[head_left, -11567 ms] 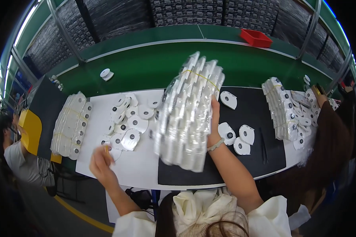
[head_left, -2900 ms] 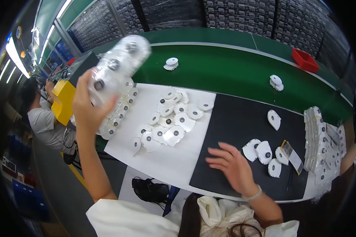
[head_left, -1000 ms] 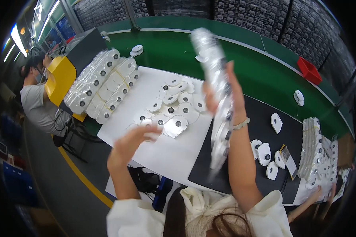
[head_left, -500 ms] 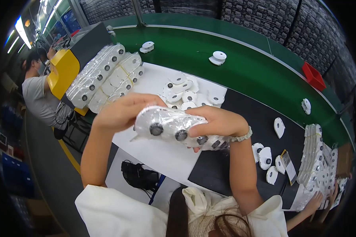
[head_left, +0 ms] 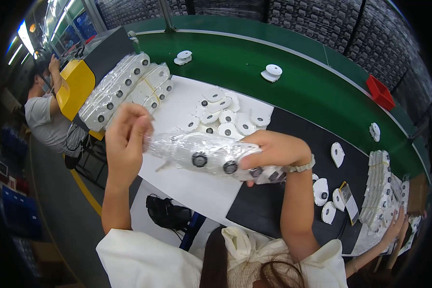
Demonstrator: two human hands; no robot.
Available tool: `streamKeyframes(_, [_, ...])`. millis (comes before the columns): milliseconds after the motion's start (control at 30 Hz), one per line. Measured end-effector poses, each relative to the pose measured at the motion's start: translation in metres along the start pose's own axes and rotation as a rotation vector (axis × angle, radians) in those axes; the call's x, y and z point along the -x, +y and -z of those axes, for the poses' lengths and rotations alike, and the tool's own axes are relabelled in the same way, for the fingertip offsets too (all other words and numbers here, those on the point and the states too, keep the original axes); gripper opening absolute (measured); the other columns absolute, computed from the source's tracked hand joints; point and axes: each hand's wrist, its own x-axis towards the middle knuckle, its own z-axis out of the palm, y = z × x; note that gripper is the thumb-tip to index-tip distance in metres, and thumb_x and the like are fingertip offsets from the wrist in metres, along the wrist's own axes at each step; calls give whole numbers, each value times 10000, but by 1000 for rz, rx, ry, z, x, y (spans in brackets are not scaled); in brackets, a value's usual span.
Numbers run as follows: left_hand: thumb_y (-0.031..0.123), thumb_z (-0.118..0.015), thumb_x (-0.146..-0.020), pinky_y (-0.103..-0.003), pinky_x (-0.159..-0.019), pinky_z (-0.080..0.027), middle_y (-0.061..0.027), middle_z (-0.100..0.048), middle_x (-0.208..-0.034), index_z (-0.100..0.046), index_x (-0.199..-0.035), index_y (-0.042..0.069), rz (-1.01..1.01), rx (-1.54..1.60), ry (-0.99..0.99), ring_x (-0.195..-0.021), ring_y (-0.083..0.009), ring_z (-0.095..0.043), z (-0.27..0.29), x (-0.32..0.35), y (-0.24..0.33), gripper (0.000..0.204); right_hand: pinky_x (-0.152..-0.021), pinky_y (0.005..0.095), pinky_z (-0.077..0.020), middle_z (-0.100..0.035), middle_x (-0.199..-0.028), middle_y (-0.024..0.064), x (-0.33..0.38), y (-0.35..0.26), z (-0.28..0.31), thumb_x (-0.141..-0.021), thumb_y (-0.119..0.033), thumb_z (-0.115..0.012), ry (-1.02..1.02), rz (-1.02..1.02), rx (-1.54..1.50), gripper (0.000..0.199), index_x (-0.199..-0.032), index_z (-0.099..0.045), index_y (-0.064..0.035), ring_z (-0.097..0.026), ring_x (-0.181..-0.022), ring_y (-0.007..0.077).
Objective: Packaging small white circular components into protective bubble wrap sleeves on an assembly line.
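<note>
Leftward from the pack's end, the left hand (head_left: 125, 137) has drawn away since half a second ago, and the plastic-wrapped pack (head_left: 216, 153) now shows a longer tail of crinkled film.

At far left, a co-worker in a grey short-sleeved top sits beyond a dark box with a smooth, curved yellow housing (head_left: 74, 89). Next to it, shiny wrapped bundles (head_left: 122, 89) lie slantwise on the table, each a scalloped row of white rounded pieces with dark round centres; a thin yellow band crosses one.

The left hand is curled, thumb against the fingers, at the film's end; whether it pinches the film I cannot tell. The pack hangs above the table, between both hands, sloping down slightly to the right. Beyond it, loose white pieces (head_left: 246, 126), flat-edged and rounded, overlap on a matte white sheet (head_left: 201, 192). The right hand (head_left: 278, 149) clasps the pack, thumb on top, fingertips underneath, a pale ribbed band at its wrist.

Farther right, more white pieces lie on a dull black mat (head_left: 254, 206), near a flat yellow-edged rectangle (head_left: 351, 204). A banded, film-covered stack (head_left: 377, 187) stands beside a co-worker's hand (head_left: 396, 223).
</note>
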Motion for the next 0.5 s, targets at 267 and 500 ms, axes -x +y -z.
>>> streamKeyframes(267, [248,-731,-542,-253,-516,-293,-3,-416,-562,-628,-929,82,-435,-816,-304,-565,-137,-346,3,9,45,434,-516,241,-470,-574,-718,84,2,3,-2,-809,-251,-551,-33,-45,28,286,-868,-541,29,-572,-554,132])
streamKeyframes(500, [96,-727,-549,-260,-487,-329,-27,-425,-585,-630,-738,67,-509,-828,-251,-555,-148,-412,-12,10,36,214,-543,239,-466,-591,-741,79,0,-2,-7,-785,-170,-589,-23,-79,98,261,-927,-541,44,-562,-594,114])
